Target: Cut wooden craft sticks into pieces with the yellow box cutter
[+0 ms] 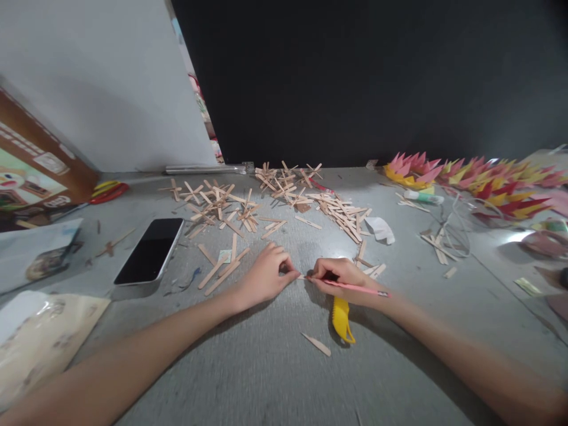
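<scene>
My left hand (269,272) is closed, thumb and fingertips pinching the end of a small pale wooden stick piece (302,277). Gripped in my right hand (339,272) is a pink pencil (361,288), its tip pointing left at the stick piece and its back end over my wrist. Most of the stick piece is hidden by my fingers. A yellow box cutter (341,322) lies on the table just below my right hand, partly covered by it. Nearer to me rests a pointed wooden sliver (317,344).
Popsicle sticks (339,213) and crossed stick shapes (215,201) are heaped at the back. A phone (149,251) lies left, near a plastic packet (48,337). Paper crowns (412,170), a glue stick (423,197) and a white cable (457,225) are on the right. A black panel (377,83) stands behind.
</scene>
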The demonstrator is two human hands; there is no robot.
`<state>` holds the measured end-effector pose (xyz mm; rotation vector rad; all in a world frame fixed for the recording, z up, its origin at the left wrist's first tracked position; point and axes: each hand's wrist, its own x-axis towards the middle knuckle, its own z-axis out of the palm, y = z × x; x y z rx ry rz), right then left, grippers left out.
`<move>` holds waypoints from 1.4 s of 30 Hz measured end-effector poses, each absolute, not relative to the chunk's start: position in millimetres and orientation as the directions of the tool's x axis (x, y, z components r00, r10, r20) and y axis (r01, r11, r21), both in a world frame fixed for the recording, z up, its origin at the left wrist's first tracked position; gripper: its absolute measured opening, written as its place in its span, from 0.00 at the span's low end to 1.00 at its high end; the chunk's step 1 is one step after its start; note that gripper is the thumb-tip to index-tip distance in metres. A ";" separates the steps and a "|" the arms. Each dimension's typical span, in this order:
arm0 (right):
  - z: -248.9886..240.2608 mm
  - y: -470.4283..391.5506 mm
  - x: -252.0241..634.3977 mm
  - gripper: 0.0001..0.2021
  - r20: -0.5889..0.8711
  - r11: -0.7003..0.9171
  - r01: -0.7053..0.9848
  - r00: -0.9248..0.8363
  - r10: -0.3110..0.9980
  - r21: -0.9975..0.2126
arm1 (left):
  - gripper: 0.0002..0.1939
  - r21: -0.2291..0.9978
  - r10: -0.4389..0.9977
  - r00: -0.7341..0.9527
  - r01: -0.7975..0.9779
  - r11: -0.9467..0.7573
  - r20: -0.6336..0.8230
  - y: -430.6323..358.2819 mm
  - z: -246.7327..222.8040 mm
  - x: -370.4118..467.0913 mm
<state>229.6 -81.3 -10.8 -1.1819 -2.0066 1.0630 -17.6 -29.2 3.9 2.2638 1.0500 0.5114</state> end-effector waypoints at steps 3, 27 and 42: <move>-13.1 -80.4 230.3 0.11 0.073 0.280 0.433 -0.435 0.898 -0.857 | 0.12 0.658 0.783 0.615 0.552 -0.512 0.093 -29.2 3.5 -17.8; -11.4 -84.4 229.3 0.12 0.088 0.273 0.443 -0.393 0.915 -0.854 | 0.12 0.650 0.781 0.616 0.554 -0.521 0.101 -28.4 1.3 -18.1; -12.5 -80.5 229.3 0.10 0.069 0.281 0.461 -0.425 0.903 -0.842 | 0.13 0.652 0.781 0.616 0.551 -0.521 0.103 -28.2 1.7 -17.8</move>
